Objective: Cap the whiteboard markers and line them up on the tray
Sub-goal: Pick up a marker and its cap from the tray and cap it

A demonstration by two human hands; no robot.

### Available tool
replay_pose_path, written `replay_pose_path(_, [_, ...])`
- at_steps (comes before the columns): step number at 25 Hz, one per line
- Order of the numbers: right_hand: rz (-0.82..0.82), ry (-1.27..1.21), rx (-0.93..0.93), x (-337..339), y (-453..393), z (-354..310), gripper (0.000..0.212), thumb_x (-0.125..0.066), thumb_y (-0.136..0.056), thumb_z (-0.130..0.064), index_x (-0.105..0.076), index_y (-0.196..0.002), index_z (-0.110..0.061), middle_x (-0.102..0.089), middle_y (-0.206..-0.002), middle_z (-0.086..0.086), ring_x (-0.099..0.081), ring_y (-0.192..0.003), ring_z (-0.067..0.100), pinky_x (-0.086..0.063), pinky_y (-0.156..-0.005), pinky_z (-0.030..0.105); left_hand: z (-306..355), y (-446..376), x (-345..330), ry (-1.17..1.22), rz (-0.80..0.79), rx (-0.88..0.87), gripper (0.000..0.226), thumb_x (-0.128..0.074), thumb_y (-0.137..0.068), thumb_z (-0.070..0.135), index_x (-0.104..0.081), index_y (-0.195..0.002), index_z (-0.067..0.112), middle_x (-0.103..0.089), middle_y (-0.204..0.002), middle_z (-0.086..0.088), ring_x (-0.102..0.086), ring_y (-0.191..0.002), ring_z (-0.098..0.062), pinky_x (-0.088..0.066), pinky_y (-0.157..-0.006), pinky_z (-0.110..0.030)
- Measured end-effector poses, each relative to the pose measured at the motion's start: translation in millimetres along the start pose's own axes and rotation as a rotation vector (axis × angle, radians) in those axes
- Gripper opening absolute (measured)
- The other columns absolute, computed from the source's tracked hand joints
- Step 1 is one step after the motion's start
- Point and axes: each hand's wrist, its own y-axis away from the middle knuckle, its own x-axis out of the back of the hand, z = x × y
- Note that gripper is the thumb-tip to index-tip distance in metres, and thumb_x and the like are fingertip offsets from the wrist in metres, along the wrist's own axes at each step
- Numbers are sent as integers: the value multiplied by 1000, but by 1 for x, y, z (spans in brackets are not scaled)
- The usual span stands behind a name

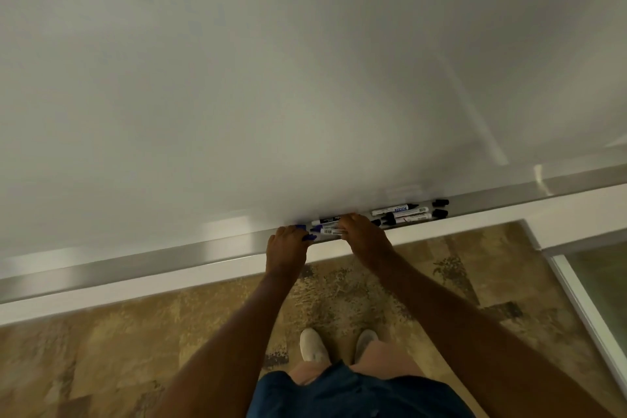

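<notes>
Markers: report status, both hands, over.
Left hand pinching blue cap. Right hand gripping marker on tray. More markers, loose black caps lie right. Nothing blocking.

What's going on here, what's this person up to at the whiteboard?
A person stands at a whiteboard and reaches both hands down into its marker tray. The left hand holds a blue cap at the end of a blue marker, while the right hand grips that marker's other end. Further right, several black markers lie loosely on the tray, and two black caps lie apart from them.
</notes>
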Motion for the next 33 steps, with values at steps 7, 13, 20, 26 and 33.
replay_pose_path(7, [462,-1031,-435,22,55,-17,59,-67,-96,-16,-35,-144,-26,-60,-132,11,-69,-103,24,-63,-81,32,17,18,12,849,-56,202,26,-72,-91,18,-74,-117,16,-76,-105,-6,-62,-76,-9,-53,-72,-22])
replay_pose_path(13, [473,-1348,-604,28,67,-25,56,-70,-92,-7,-42,-137,-25,-64,-127,16,-74,-93,25,-61,-68,22,19,30,14,951,-112,172,26,-69,-92,14,-72,-118,18,-72,-106,0,-63,-74,-7,-54,-66,-15])
replay_pose_path(20, [279,-1436,-662,24,73,-28,42,-65,-95,-8,-51,-133,-20,-70,-117,13,-76,-95,23,-61,-71,25,24,38,16,912,-191,95,31,-62,-97,15,-67,-127,16,-71,-107,3,-61,-70,0,-51,-66,-11])
replay_pose_path(26, [95,-989,-444,21,91,-25,18,-63,-98,-22,-67,-115,-23,-71,-112,1,-68,-99,18,-58,-75,21,16,48,15,1404,-98,371,23,-64,-96,17,-73,-118,18,-79,-98,-4,-73,-83,-17,-58,-72,-24])
replay_pose_path(33, [200,-569,-236,2,97,-47,31,-54,-103,-24,-64,-128,-10,-66,-118,6,-61,-102,12,-46,-83,12,29,58,4,1604,9,646,21,-66,-95,28,-80,-94,13,-78,-89,-11,-74,-78,-21,-61,-71,-29])
